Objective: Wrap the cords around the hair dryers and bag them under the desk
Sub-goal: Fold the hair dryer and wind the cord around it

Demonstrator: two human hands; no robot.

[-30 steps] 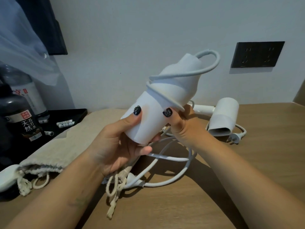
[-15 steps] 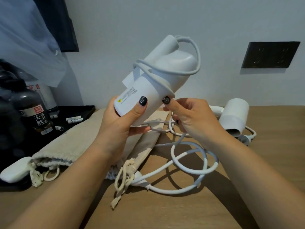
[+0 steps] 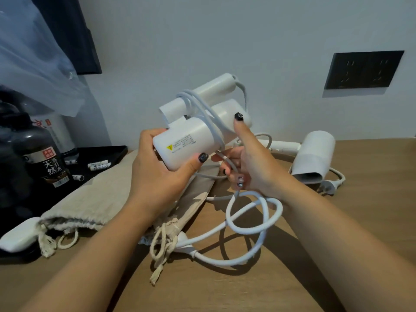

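Note:
My left hand [image 3: 157, 174] grips the barrel of a white hair dryer [image 3: 191, 143] held above the desk, its handle folded up behind. A couple of turns of its white cord [image 3: 252, 212] lie around the body. My right hand [image 3: 249, 163] holds the cord under the dryer, thumb pressed against the dryer's body. The loose rest of the cord loops down onto the desk, ending in a plug [image 3: 184, 243]. A second white hair dryer [image 3: 313, 158] lies on the desk at the right with its cord and plug beside it. Two beige drawstring bags [image 3: 90, 199] lie flat under my hands.
A black tray [image 3: 112, 154] at the left holds dark bottles [image 3: 48, 163] and small sachets. A white flat object [image 3: 18, 237] sits at the tray's near edge. A dark wall socket plate [image 3: 364, 69] is at the upper right. The wooden desk [image 3: 371, 199] runs to the wall.
I have turned the dryer so its barrel points left and its handle sits behind. My right hand has slid lower along the cord, with the thumb now up on the body.

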